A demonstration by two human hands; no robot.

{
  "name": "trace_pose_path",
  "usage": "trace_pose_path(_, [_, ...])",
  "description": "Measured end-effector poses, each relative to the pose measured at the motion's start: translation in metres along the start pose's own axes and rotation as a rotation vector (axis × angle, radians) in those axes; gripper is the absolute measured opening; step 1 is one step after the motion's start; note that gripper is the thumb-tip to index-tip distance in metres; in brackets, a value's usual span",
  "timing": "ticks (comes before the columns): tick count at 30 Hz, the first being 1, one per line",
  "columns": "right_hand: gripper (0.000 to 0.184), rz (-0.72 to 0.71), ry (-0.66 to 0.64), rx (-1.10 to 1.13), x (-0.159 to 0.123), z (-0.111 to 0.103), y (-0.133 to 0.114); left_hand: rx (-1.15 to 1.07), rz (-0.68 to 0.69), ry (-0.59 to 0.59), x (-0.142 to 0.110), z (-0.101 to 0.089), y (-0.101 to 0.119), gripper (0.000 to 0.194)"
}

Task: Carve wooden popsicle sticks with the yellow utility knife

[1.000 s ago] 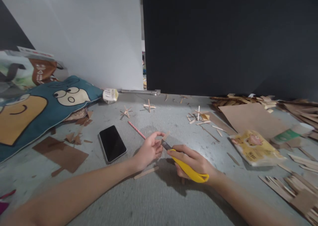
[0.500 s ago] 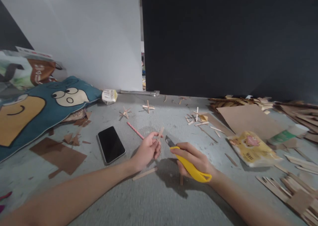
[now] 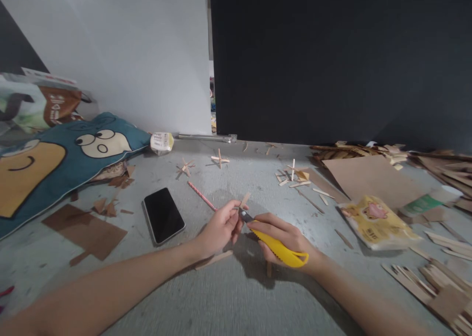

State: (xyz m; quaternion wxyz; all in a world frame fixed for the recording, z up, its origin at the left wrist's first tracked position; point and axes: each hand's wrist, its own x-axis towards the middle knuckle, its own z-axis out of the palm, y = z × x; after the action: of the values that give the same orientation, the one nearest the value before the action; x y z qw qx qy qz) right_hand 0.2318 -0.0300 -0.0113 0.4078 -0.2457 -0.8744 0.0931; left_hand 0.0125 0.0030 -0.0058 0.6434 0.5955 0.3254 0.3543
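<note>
Between the thumb and fingers of my left hand (image 3: 222, 228) is a thin wooden craft stick (image 3: 245, 198), its upper end poking out. My right hand (image 3: 282, 237) is wrapped around a yellow utility knife (image 3: 278, 247). The knife's blade points up and left and meets the stick beside my left fingertips; the exact contact is too small to make out. Below my left hand a loose craft stick (image 3: 214, 260) lies on the table. A pink patterned rod (image 3: 201, 194) lies just beyond that hand. A small brown stick piece (image 3: 269, 268) shows beneath my right hand.
A phone (image 3: 163, 215) and brown cardboard (image 3: 86, 231) lie left, near a blue cushion (image 3: 138, 137). Small stick assemblies (image 3: 220, 159) stand at the back. On the right are a yellow packet (image 3: 376, 223), a green-white bottle (image 3: 429, 200) and bundled craft sticks (image 3: 431, 289).
My right hand has moved the knife slightly left, bringing its blade from just short of the stick up against it. My left hand has shifted slightly downward and right, with the stick still held.
</note>
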Motion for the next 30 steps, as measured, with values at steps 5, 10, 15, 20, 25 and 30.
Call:
trace_pose_path(5, [0.052, -0.008, 0.016, -0.091, -0.003, 0.005, 0.000, -0.005, -0.005, 0.008, 0.001, 0.000, 0.001, 0.039])
trace_pose_path(10, [0.047, 0.036, 0.144, -0.184, -0.004, 0.005, 0.002, -0.028, -0.004, 0.006, 0.002, -0.002, 0.001, 0.035])
trace_pose_path(15, [0.036, 0.176, 0.378, -0.269, -0.004, 0.001, 0.006, -0.033, 0.005, 0.009, 0.001, -0.001, 0.005, 0.033])
trace_pose_path(20, [0.002, 0.169, 0.446, -0.489, -0.004, 0.008, 0.006, 0.044, -0.010, -0.032, -0.003, 0.005, 0.002, 0.042])
trace_pose_path(25, [0.008, 0.192, 0.261, -0.430, 0.002, 0.009, 0.004, 0.239, 0.017, -0.121, -0.007, 0.007, -0.005, 0.038])
trace_pose_path(30, [0.017, 0.123, 0.093, -0.363, 0.005, 0.003, 0.000, 0.289, 0.025, -0.154, -0.007, 0.007, -0.005, 0.033])
